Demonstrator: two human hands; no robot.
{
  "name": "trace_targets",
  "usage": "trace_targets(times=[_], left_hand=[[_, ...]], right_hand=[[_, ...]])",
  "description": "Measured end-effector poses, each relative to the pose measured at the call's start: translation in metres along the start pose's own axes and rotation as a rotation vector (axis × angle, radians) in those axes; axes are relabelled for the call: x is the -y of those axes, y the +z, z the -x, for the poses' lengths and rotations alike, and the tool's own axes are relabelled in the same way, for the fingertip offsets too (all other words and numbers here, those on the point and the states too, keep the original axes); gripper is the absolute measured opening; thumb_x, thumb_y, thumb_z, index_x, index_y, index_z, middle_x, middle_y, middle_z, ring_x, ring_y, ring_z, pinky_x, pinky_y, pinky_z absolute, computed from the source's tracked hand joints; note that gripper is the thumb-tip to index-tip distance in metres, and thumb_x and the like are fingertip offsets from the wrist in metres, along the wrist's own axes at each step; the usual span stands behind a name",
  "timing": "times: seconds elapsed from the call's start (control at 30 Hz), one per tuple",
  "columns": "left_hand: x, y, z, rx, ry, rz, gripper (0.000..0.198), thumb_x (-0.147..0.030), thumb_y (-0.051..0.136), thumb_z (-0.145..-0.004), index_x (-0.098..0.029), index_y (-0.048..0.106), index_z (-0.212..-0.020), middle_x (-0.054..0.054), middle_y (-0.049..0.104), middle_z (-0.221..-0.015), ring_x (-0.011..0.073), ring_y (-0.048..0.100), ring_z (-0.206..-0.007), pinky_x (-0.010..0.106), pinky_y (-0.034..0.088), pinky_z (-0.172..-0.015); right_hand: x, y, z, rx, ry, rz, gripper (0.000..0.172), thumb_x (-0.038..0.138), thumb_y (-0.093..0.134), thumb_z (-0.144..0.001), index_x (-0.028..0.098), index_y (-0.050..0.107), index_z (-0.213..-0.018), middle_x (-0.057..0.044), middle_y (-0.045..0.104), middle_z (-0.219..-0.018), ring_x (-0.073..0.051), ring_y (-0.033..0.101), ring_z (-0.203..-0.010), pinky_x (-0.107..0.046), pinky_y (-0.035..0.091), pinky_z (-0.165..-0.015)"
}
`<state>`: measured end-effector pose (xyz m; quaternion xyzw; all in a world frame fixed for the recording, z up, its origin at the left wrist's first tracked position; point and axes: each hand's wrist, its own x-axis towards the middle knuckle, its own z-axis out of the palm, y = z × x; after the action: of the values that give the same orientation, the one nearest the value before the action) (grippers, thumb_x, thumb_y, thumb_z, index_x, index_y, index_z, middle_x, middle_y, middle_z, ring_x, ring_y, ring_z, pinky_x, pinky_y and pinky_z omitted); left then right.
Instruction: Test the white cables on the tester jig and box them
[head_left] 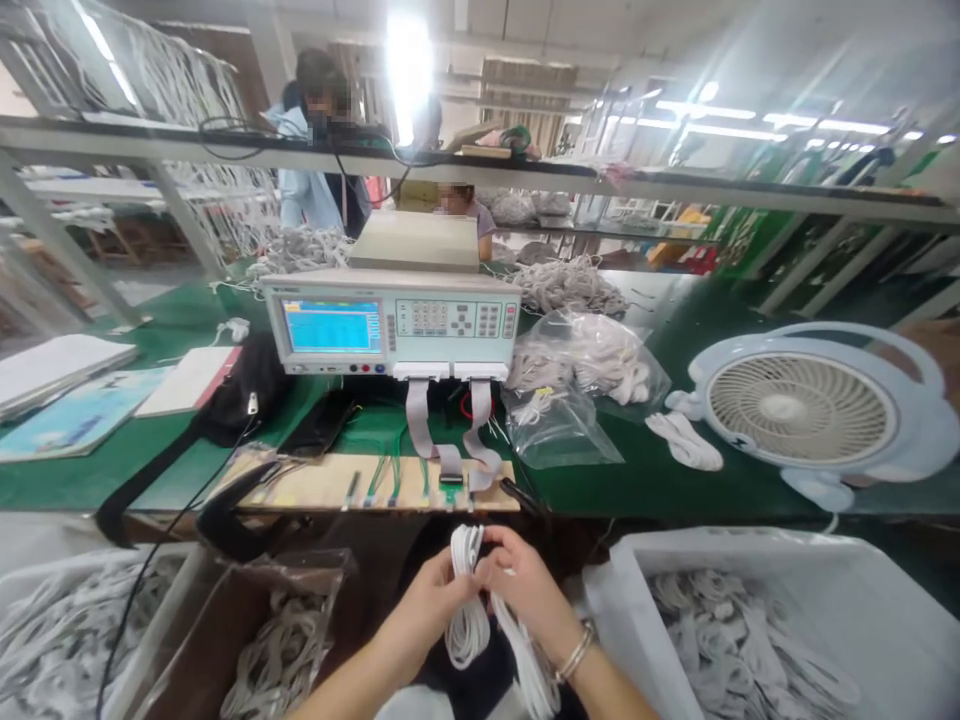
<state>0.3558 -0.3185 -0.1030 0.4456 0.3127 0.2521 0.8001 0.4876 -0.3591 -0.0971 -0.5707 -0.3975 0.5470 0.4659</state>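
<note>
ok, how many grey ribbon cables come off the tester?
2 ribbons: one under the tester's left connector, one under the right, both dropping to the wooden board. None look hidden.

Our left hand (431, 600) and right hand (525, 588) meet low in the middle of the view, fingers curled and thumbs pinched closed, the two almost touching. Both bare forearms rise from the bottom edge and converge, ours on the left coming from lower left, the other from lower right, wrists bent slightly inward.
</note>
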Motion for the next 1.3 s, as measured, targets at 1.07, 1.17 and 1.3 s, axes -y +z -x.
trace_targets(times=[1.07,1.17,1.3], left_hand=[[0.03,-0.028,-0.031,-0.375,0.21,-0.2,0.03,-0.045,0.051,-0.068,-0.016,0.048,-0.069,-0.004,0.046,-0.059,0.0082,0.041,-0.055,0.019,0.033,-0.052],[0.02,-0.035,-0.03,-0.341,0.117,-0.231,0.031,-0.044,0.058,-0.063,-0.015,0.05,-0.067,-0.003,0.048,-0.056,0.0081,0.043,-0.052,0.018,0.033,-0.048],[0.007,-0.044,-0.029,-0.283,-0.033,-0.072,0.034,-0.043,0.064,-0.057,-0.013,0.055,-0.071,0.0,0.055,-0.059,0.0091,0.05,-0.054,0.02,0.04,-0.051]], right_hand=[[-0.01,0.011,-0.013,-0.18,-0.186,0.234,0.022,0.033,0.05,-0.075,0.015,0.057,-0.085,-0.003,0.062,-0.064,-0.016,0.056,-0.059,-0.024,0.041,-0.055],[-0.011,0.003,-0.029,-0.155,-0.083,0.049,0.025,0.033,0.057,-0.07,0.011,0.061,-0.082,-0.005,0.062,-0.062,-0.015,0.054,-0.054,-0.024,0.04,-0.051],[-0.011,-0.002,-0.042,-0.12,-0.053,-0.05,0.024,0.03,0.062,-0.066,0.011,0.064,-0.081,-0.004,0.062,-0.059,-0.013,0.052,-0.053,-0.023,0.039,-0.05]])
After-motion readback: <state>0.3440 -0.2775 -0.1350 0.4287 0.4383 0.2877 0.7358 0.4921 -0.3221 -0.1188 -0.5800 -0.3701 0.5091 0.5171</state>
